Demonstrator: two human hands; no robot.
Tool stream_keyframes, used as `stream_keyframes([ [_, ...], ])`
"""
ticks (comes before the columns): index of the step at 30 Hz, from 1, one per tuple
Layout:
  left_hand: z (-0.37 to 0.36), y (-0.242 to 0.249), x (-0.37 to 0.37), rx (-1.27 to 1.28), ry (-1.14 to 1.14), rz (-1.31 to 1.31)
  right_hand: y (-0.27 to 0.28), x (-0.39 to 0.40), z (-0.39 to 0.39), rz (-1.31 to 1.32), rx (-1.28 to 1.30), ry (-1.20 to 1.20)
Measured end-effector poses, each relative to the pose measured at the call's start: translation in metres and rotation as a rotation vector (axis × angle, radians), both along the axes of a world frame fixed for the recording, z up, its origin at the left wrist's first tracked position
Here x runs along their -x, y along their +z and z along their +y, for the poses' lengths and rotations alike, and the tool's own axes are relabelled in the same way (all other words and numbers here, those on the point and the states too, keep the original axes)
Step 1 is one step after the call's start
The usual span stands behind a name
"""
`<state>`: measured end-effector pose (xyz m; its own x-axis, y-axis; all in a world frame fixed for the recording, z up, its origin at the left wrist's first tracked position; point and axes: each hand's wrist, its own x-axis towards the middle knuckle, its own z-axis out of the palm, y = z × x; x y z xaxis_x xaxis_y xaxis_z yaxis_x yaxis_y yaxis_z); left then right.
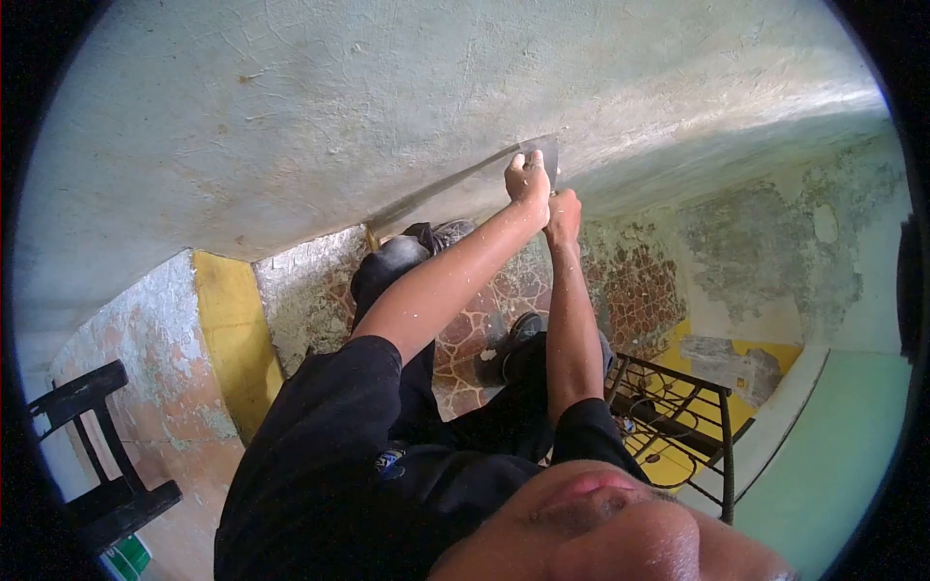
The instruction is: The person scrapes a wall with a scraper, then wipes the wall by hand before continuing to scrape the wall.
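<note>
Scraper (553,162) sits up against the pale wall (320,107), ahead of the person, blade showing past both fists. Right hand (563,215) is closed, apparently round the handle, which it hides; left hand (528,178) curls tightly just above it, seemingly gripping the blade's edge. This doubled grip, both arms stretched out, probably steadies the blade and lends it pressure. Pale flecks dot the left forearm (455,266).
</note>
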<state>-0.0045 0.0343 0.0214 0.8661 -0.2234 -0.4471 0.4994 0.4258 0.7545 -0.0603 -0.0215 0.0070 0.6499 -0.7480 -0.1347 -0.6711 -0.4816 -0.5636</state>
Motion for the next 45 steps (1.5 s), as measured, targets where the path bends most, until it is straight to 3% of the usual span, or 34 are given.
stream_keyframes([
  [5, -0.004, -0.004, -0.001, -0.171, 0.032, -0.059, -0.017, 0.0, -0.004, -0.048, -0.08, 0.049],
  [8, -0.006, -0.005, 0.0, -0.151, 0.118, -0.04, -0.015, 0.0, -0.003, -0.04, -0.091, 0.059],
  [12, -0.006, -0.013, -0.004, -0.194, 0.079, -0.134, -0.006, 0.001, 0.001, -0.014, -0.125, 0.068],
  [21, 0.004, 0.013, 0.001, -0.189, 0.055, -0.064, -0.006, 0.008, 0.006, -0.039, -0.192, 0.118],
  [30, 0.032, 0.006, -0.02, 0.07, -0.423, 0.045, 0.043, 0.029, 0.013, 0.042, -0.064, 0.055],
  [34, 0.037, 0.035, -0.011, -0.086, -0.335, 0.125, 0.044, 0.032, 0.021, 0.025, -0.082, 0.042],
  [36, 0.041, 0.034, -0.012, 0.058, -0.445, 0.1, 0.04, 0.027, 0.021, 0.009, -0.11, 0.055],
  [40, 0.042, 0.015, -0.026, 0.053, -0.466, 0.097, 0.007, 0.023, 0.017, -0.039, -0.174, 0.094],
  [45, 0.052, 0.012, -0.034, -0.098, -0.494, -0.171, -0.017, 0.012, 0.006, -0.083, -0.209, 0.103],
])
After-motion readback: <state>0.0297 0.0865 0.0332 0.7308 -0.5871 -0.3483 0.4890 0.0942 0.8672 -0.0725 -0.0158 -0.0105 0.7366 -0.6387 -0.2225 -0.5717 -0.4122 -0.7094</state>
